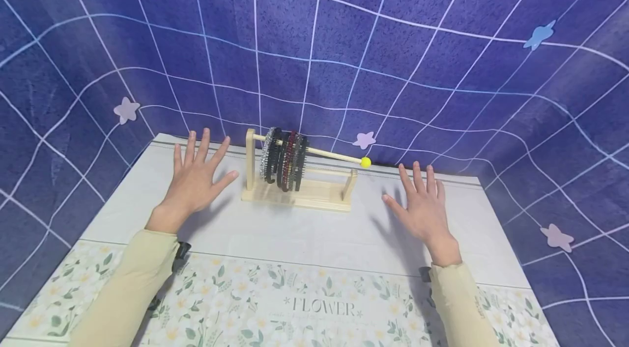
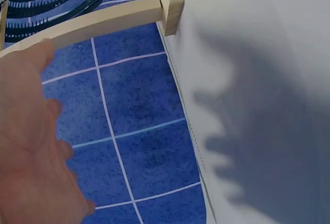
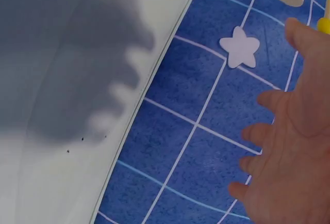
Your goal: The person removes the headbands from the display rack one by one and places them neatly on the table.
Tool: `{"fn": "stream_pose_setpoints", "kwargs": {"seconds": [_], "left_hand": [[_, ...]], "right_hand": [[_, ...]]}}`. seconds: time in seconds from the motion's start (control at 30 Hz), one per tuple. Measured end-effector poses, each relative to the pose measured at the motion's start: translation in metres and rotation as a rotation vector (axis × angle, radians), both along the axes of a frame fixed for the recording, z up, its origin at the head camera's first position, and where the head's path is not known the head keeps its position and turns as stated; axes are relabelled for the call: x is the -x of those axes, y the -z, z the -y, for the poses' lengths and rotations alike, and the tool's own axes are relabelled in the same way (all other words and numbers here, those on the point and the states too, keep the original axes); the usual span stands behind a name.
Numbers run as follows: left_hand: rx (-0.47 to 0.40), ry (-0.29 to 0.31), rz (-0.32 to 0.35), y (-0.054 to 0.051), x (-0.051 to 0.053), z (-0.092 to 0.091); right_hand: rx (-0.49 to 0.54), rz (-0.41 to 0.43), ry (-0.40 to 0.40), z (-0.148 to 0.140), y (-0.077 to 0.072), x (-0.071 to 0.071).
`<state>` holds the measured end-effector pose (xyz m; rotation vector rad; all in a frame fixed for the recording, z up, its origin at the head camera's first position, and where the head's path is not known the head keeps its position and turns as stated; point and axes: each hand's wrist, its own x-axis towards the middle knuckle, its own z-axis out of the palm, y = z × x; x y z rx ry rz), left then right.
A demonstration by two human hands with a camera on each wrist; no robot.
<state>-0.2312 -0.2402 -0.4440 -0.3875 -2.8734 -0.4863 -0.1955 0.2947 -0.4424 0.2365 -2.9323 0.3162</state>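
Observation:
A pale wooden stand [image 1: 295,201] with a tall left post and a short right post sits at the back of the table. Its upper rod [image 1: 334,155] ends in a yellow ball [image 1: 366,162] and slopes down to the right. Several toothed headbands [image 1: 285,164], black, silvery and dark red, hang bunched on the rod's left half. My left hand [image 1: 194,180] is spread left of the stand, apart from it and holding nothing. To the right of the stand, my right hand [image 1: 422,210] is likewise spread and holds nothing. The right wrist view shows that palm [image 3: 294,126] near the yellow ball [image 3: 324,26].
The white table [image 1: 295,232] has a flowered cover strip [image 1: 221,281] printed "FLOWER" along its front. A blue gridded backdrop [image 1: 304,25] with star shapes rises behind and along both sides. Dark straps or mounts [image 1: 182,250] show at the wrists.

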Motion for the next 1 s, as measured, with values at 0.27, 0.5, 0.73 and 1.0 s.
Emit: {"fn": "stream_pose_setpoints", "kwargs": {"seconds": [0.27,0.5,0.73,1.0], "left_hand": [[-0.111,0.061,-0.004,0.007,0.000,-0.014],[-0.275,0.048,0.008,0.017,-0.003,-0.030],[-0.514,0.016,0.017,0.030,-0.008,-0.055],[-0.739,0.010,-0.056,0.043,-0.008,-0.077]], "right_hand": [[0.000,-0.075,-0.006,0.012,-0.004,-0.006],[0.026,-0.075,-0.033,0.031,-0.014,-0.018],[0.080,-0.177,-0.075,0.050,-0.021,-0.027],[0.214,-0.297,-0.078,0.070,-0.027,-0.033]]}}
